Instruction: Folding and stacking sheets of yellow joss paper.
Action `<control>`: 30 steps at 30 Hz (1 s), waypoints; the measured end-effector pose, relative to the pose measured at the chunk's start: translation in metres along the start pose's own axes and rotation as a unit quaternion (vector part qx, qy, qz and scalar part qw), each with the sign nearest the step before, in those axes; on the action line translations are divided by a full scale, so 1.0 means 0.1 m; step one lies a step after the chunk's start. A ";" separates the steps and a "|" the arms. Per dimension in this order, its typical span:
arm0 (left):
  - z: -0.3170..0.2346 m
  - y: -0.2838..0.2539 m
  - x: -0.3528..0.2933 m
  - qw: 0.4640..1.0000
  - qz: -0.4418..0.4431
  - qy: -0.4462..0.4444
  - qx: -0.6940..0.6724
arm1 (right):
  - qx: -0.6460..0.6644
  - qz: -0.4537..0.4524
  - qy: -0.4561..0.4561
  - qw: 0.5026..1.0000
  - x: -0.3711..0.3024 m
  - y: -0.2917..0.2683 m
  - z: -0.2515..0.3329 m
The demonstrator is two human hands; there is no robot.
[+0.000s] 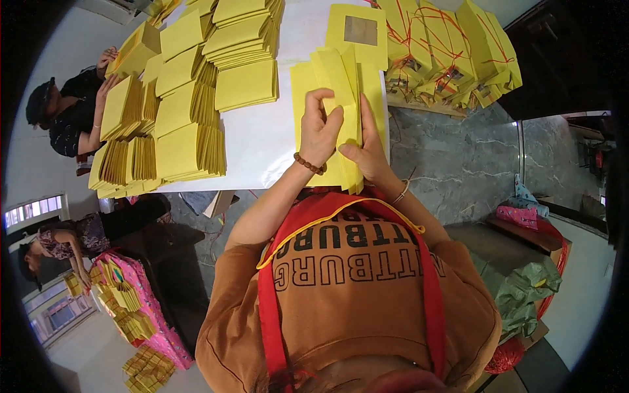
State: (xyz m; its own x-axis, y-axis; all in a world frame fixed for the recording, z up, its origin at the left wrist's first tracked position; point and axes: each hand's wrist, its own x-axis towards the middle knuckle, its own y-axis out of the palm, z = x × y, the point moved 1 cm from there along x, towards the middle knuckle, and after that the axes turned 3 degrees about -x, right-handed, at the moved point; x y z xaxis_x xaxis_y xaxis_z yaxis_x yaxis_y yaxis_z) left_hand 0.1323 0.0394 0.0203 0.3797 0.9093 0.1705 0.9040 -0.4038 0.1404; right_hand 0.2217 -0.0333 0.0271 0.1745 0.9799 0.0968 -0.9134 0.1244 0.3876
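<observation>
A long folded piece of yellow paper (334, 75) stands up in front of me at the table's near edge, with its creased flaps partly opened. My left hand (320, 131), a beaded bracelet on its wrist, curls its fingers against the left side of the paper and grips it. On the right side my right hand (368, 149) holds the lower part, thumb in front and fingers stretched along the edge. Beneath and behind it lie more flat yellow sheets (301, 82). One yellow piece with a square window (335, 26) lies just beyond.
Several stacks of folded yellow paper (246, 85) cover the left of the white table (252, 141). Yellow bags with red cords (452, 49) stand at the far right. One co-worker (69, 114) handles yellow paper at the far left; another person (65, 242) bends over a pink-lined box (147, 288).
</observation>
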 end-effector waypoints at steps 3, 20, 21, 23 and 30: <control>-0.10 0.13 0.04 0.992 -0.069 0.100 -0.026 | -0.058 -0.003 -0.008 0.998 0.00 0.00 -0.01; 0.08 0.00 0.06 0.998 0.047 0.031 0.027 | -0.046 -0.003 -0.015 0.999 0.01 -0.03 0.00; 0.08 -0.01 0.05 0.998 0.049 0.018 0.035 | -0.030 -0.002 -0.014 0.999 0.00 -0.04 -0.02; 0.07 -0.02 0.02 0.998 0.046 -0.034 -0.005 | -0.032 0.000 -0.017 0.999 0.00 -0.06 -0.06; -0.09 0.12 0.00 0.993 -0.077 0.075 -0.047 | -0.031 -0.002 0.009 0.999 0.00 0.04 0.05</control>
State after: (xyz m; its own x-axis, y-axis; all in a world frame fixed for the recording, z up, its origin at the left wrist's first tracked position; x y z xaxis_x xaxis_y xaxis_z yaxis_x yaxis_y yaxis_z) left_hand 0.1417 0.0337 0.0307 0.1994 0.9385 0.2820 0.9237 -0.2761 0.2657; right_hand 0.2199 -0.0339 0.0328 0.1714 0.9820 0.0789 -0.9341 0.1366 0.3298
